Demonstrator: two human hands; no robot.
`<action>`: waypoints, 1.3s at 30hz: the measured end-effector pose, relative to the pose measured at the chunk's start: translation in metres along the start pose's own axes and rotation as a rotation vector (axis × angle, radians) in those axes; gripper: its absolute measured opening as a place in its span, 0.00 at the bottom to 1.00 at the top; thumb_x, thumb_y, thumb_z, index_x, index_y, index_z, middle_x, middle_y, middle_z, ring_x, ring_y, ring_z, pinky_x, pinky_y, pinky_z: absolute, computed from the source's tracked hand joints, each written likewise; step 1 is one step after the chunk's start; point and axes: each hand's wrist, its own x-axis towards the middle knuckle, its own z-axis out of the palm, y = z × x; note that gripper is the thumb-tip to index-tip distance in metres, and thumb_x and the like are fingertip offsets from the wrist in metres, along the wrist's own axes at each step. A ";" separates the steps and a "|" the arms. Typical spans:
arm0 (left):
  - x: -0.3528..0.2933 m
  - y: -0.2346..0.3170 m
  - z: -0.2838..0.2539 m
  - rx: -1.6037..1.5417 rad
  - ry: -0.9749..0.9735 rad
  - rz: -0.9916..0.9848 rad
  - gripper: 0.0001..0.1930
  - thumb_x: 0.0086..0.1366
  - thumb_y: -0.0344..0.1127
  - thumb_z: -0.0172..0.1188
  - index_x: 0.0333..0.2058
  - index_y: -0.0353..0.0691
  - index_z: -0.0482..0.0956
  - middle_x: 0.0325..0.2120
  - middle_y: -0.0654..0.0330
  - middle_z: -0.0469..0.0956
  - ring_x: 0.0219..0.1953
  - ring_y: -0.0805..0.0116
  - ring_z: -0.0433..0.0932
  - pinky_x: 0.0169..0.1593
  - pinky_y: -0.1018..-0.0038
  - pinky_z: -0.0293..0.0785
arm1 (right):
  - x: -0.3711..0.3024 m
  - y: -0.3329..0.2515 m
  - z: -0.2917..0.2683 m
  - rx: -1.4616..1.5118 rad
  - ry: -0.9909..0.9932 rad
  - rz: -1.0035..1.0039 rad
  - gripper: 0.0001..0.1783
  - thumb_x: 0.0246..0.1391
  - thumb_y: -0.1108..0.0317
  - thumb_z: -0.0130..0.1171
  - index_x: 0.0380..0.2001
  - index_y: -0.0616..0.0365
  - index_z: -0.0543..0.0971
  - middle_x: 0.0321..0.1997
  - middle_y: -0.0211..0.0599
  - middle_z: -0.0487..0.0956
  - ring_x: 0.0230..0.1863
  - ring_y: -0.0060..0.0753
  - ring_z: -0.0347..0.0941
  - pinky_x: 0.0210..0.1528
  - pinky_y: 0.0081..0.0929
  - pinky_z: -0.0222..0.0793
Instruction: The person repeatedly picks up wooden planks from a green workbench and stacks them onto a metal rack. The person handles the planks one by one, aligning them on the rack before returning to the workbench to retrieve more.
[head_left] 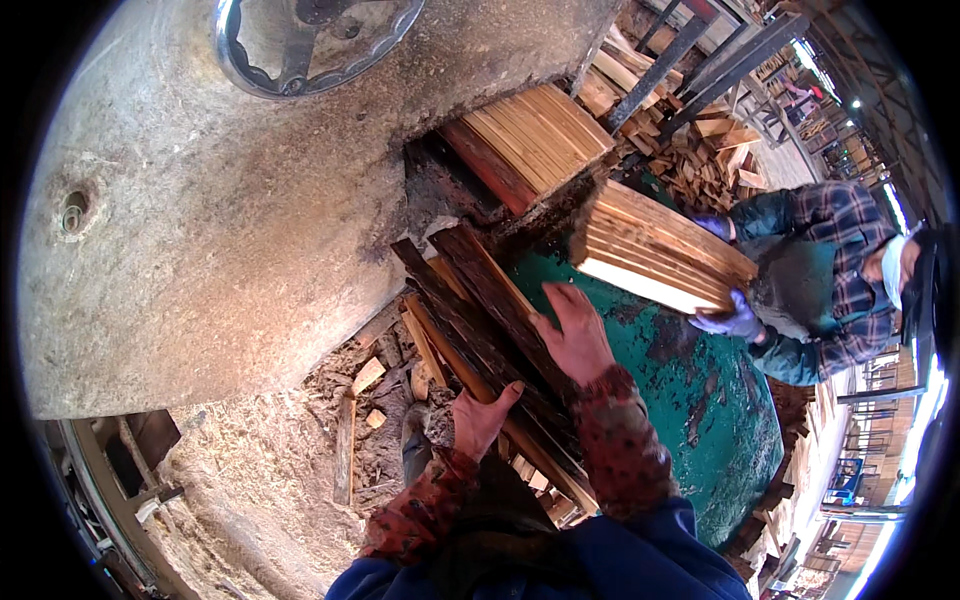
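In front of me lies a loose bundle of long, dark, bark-edged wood slabs (470,310), slanting from upper left toward my body. My left hand (483,420) grips the bundle's left side, its thumb over the top and its other fingers partly hidden. Beside the right edge of the slabs is my right hand (578,335), thumb and fingers apart, with nothing visible in it; whether it touches the wood I cannot tell. Across the green surface (720,420), a co-worker (830,270) in purple gloves holds a stack of sawn boards (660,250) in both hands.
A large worn machine panel (230,220) with a metal handwheel (290,85) fills the left. Another board stack (540,140) sits in the machine opening. Wood scraps (370,375) and sawdust (240,480) cover the floor at lower left. An offcut heap (700,170) lies beyond.
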 end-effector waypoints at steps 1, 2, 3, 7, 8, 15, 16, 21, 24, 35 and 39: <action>0.001 0.001 0.000 0.004 0.000 -0.009 0.25 0.53 0.42 0.71 0.42 0.28 0.77 0.38 0.56 0.82 0.39 0.70 0.79 0.46 0.72 0.75 | 0.016 0.002 0.005 -0.014 0.016 -0.015 0.25 0.50 0.69 0.62 0.51 0.68 0.71 0.52 0.51 0.72 0.53 0.53 0.69 0.55 0.39 0.67; 0.001 0.002 0.001 0.009 0.004 -0.019 0.25 0.52 0.42 0.71 0.42 0.28 0.77 0.38 0.56 0.82 0.40 0.70 0.79 0.46 0.72 0.75 | 0.031 0.004 0.011 -0.025 0.031 -0.030 0.27 0.50 0.69 0.62 0.53 0.68 0.70 0.54 0.52 0.70 0.56 0.53 0.67 0.56 0.40 0.66; 0.000 0.004 0.002 0.015 0.006 -0.027 0.26 0.52 0.43 0.71 0.43 0.28 0.77 0.39 0.55 0.82 0.40 0.70 0.79 0.47 0.72 0.75 | 0.045 0.006 0.016 -0.036 0.047 -0.045 0.28 0.50 0.69 0.61 0.54 0.68 0.69 0.56 0.52 0.69 0.58 0.54 0.65 0.58 0.40 0.65; -0.005 0.014 0.004 0.030 0.038 -0.017 0.27 0.51 0.43 0.72 0.44 0.29 0.76 0.39 0.56 0.81 0.40 0.68 0.79 0.47 0.72 0.75 | 0.085 0.019 0.034 -0.238 0.121 -0.112 0.36 0.50 0.69 0.60 0.61 0.67 0.60 0.64 0.52 0.59 0.66 0.60 0.52 0.65 0.45 0.56; -0.006 0.018 0.003 0.062 0.051 -0.015 0.27 0.51 0.43 0.72 0.44 0.29 0.76 0.38 0.56 0.81 0.39 0.68 0.79 0.47 0.72 0.75 | 0.087 0.021 0.039 -0.264 0.093 -0.085 0.37 0.49 0.69 0.61 0.61 0.67 0.60 0.65 0.52 0.58 0.67 0.60 0.51 0.65 0.45 0.55; -0.003 -0.001 -0.002 -0.009 0.049 -0.023 0.27 0.50 0.44 0.73 0.42 0.30 0.77 0.37 0.56 0.82 0.39 0.67 0.80 0.46 0.71 0.75 | 0.073 0.025 0.055 -0.332 0.041 0.002 0.41 0.47 0.65 0.63 0.62 0.64 0.59 0.67 0.54 0.55 0.69 0.60 0.47 0.66 0.50 0.50; -0.005 0.005 -0.002 0.009 0.051 -0.037 0.27 0.50 0.44 0.73 0.42 0.29 0.77 0.36 0.55 0.82 0.39 0.67 0.80 0.46 0.71 0.75 | 0.071 0.029 0.054 -0.323 0.067 0.013 0.41 0.47 0.65 0.64 0.62 0.63 0.59 0.67 0.54 0.55 0.69 0.59 0.46 0.66 0.50 0.50; -0.002 0.000 0.000 0.095 0.037 -0.096 0.25 0.51 0.42 0.73 0.41 0.28 0.78 0.35 0.55 0.82 0.37 0.68 0.79 0.44 0.72 0.75 | 0.062 0.031 0.048 -0.364 0.047 0.032 0.42 0.44 0.62 0.65 0.62 0.62 0.60 0.68 0.60 0.51 0.68 0.63 0.46 0.65 0.53 0.51; -0.002 -0.002 0.003 -0.018 0.067 -0.005 0.23 0.51 0.41 0.72 0.39 0.28 0.78 0.35 0.55 0.82 0.37 0.67 0.80 0.44 0.71 0.74 | 0.057 0.020 0.048 -0.389 0.065 0.033 0.44 0.41 0.65 0.67 0.62 0.63 0.59 0.65 0.57 0.53 0.67 0.63 0.49 0.64 0.50 0.53; -0.007 0.012 0.011 0.160 0.131 -0.085 0.29 0.51 0.41 0.72 0.45 0.25 0.75 0.42 0.52 0.80 0.43 0.61 0.77 0.49 0.67 0.72 | 0.082 0.042 0.043 -0.493 0.228 -0.037 0.27 0.51 0.70 0.47 0.56 0.69 0.66 0.50 0.50 0.68 0.53 0.48 0.66 0.57 0.43 0.61; -0.005 0.008 0.013 0.123 0.156 -0.119 0.29 0.51 0.40 0.73 0.46 0.25 0.74 0.43 0.53 0.79 0.43 0.63 0.77 0.49 0.68 0.72 | 0.102 0.046 0.054 -0.344 0.054 0.064 0.34 0.50 0.68 0.57 0.60 0.67 0.61 0.48 0.51 0.70 0.49 0.53 0.71 0.49 0.44 0.68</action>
